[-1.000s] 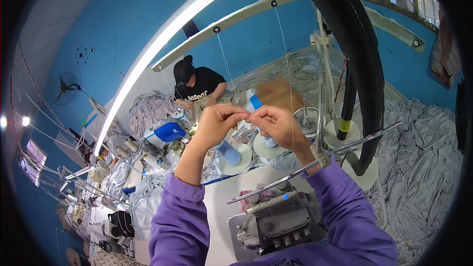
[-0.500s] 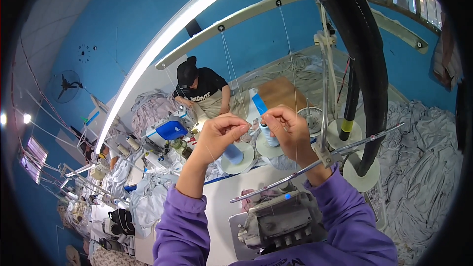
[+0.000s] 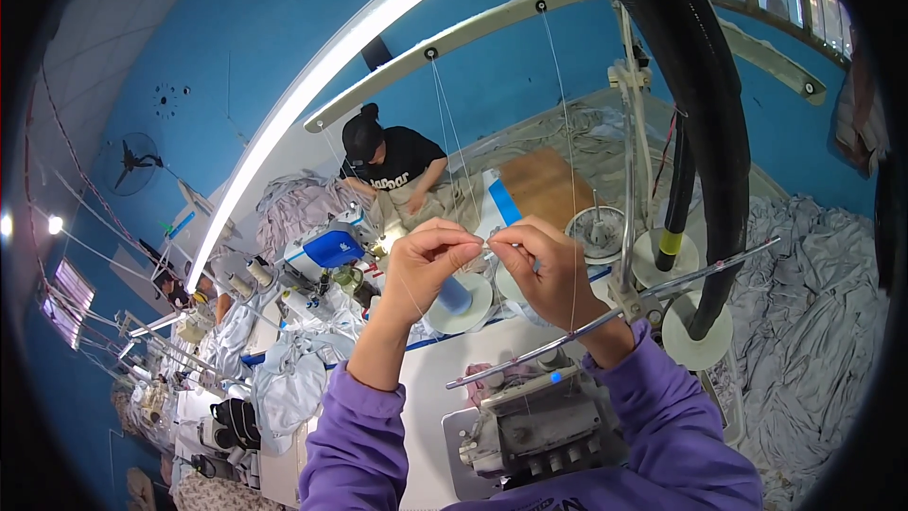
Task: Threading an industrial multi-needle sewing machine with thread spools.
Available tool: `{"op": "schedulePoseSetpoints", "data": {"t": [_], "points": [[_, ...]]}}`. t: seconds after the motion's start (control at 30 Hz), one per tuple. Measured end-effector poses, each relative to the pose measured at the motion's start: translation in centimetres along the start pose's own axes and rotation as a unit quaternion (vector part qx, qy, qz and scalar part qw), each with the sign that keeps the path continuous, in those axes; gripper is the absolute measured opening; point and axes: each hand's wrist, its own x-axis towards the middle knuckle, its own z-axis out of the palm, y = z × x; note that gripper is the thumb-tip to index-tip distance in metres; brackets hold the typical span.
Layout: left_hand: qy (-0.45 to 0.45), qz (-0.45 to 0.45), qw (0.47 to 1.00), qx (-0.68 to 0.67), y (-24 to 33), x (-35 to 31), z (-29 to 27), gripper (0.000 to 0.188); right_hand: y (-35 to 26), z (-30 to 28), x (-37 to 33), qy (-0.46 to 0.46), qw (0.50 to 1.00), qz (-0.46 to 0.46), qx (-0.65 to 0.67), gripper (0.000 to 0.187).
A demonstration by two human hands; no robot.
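Note:
Fingertip to fingertip, my left hand (image 3: 427, 267) and my right hand (image 3: 547, 270) meet above the sewing table, both closed in a pinch. Fine sewing thread (image 3: 458, 147) drops from the overhead thread bar (image 3: 482, 26) toward them. The bit between my fingertips is too fine to see clearly. A pale blue thread cone (image 3: 456, 295) stands on a round holder behind my left hand; my right hand mostly hides another holder. Below my hands sits a grey overlock sewing machine (image 3: 530, 428), with a slim metal guide rod (image 3: 567, 339) slanting above it.
A thick black hose (image 3: 705, 85) hangs at the right, beside a metal thread stand (image 3: 627, 227). Crumpled grey fabric (image 3: 804, 322) is heaped at the far right. Across the table a co-worker (image 3: 388, 161) handles cloth near a blue-and-white sewing machine (image 3: 331, 246).
My right hand has moved left and slightly down, so its fingertips now meet those of my left hand. The left hand has hardly moved.

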Motion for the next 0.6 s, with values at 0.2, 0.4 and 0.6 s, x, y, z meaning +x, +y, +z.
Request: {"op": "schedulePoseSetpoints", "data": {"t": [0.2, 0.4, 0.6], "points": [[0.004, 0.007, 1.0, 0.006, -0.11, 0.07, -0.17, 0.011, -0.29, 0.13, 0.21, -0.014, 0.999, -0.012, -0.028, 0.007], [0.001, 0.008, 1.0, -0.017, -0.39, 0.09, -0.07, 0.011, -0.04, 0.36, 0.19, -0.014, 0.998, -0.032, -0.044, 0.007], [0.002, 0.01, 1.0, -0.012, -0.76, 0.03, -0.29, 0.011, -0.28, 0.38, 0.19, -0.008, 0.999, -0.019, -0.047, 0.006]]}}
